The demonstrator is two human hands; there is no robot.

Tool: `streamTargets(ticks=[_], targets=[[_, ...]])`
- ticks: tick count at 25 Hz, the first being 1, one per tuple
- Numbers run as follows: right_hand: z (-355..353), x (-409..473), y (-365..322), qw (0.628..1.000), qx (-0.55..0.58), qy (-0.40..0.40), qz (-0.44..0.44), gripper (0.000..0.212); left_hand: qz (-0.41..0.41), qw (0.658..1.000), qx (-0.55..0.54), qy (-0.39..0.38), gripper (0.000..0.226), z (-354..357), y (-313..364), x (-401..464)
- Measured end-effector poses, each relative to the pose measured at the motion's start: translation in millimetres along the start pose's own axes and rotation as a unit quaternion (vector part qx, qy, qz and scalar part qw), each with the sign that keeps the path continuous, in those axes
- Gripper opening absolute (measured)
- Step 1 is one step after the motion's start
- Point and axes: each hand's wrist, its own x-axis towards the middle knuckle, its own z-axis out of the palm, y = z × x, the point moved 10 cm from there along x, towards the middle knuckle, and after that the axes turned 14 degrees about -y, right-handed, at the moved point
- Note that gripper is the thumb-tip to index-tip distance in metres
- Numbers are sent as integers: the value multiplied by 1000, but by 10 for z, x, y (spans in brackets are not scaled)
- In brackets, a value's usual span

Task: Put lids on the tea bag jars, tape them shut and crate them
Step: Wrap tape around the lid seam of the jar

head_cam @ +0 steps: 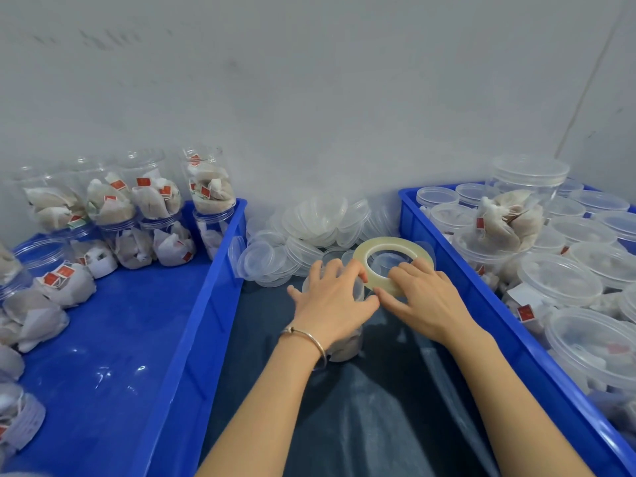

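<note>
A clear plastic jar of tea bags (346,346) stands upright on the dark cloth between two blue crates. My left hand (332,297) grips its lidded top, fingers curled over the rim. My right hand (421,297) holds a roll of clear tape (389,253) right beside the jar's lid, thumb and forefinger reaching toward the left hand. A pile of loose clear lids (306,232) lies just behind the jar by the wall.
The left blue crate (192,339) holds several tea bag jars stacked at its back and left side. The right blue crate (509,339) is full of lidded jars. A grey wall closes off the back.
</note>
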Motion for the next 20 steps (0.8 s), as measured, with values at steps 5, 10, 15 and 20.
streamTargets(ticks=[5,10,15,20], targets=[[42,4,22,1000,4,7,15,48,-25,993,73,89,20,-6,48,-11],[5,-39,51,1000,-4,11,19,47,-10,984,94,151,22,-30,81,-47],[0,-108,-28,996,45,13,74,44,8,973,105,206,16,-71,61,-74],[-72,-284,-44,987,31,41,153,48,22,978,110,178,15,-56,70,5]])
